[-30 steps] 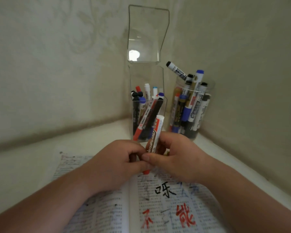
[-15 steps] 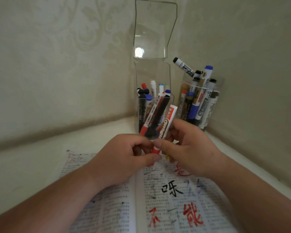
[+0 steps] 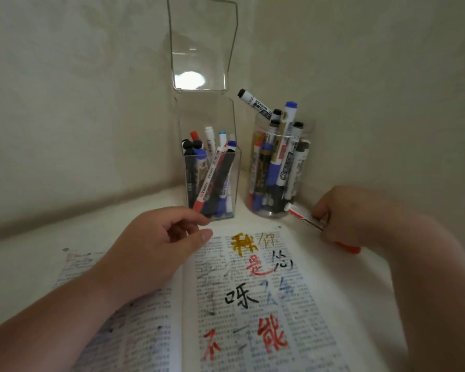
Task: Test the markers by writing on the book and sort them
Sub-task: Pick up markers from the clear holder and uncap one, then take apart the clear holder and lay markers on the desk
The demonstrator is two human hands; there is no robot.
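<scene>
Right hand [image 3: 352,216] grip around red marker [image 3: 305,217] beside round jar [image 3: 269,212]; left hand [image 3: 151,245] slack and empty over book [image 3: 301,299].

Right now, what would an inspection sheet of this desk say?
Surface: white tabletop.
Job's things: open book with red, black and yellow test writing; red marker; square clear box, lid up, and round jar, both holding markers.
Clutter: nothing seen.
Hands: left hand loosely curled, empty, over the left page; right hand grips the red marker beside the jar.
Cables: nothing seen.
Surroundings: pale walls meeting in a corner.
</scene>
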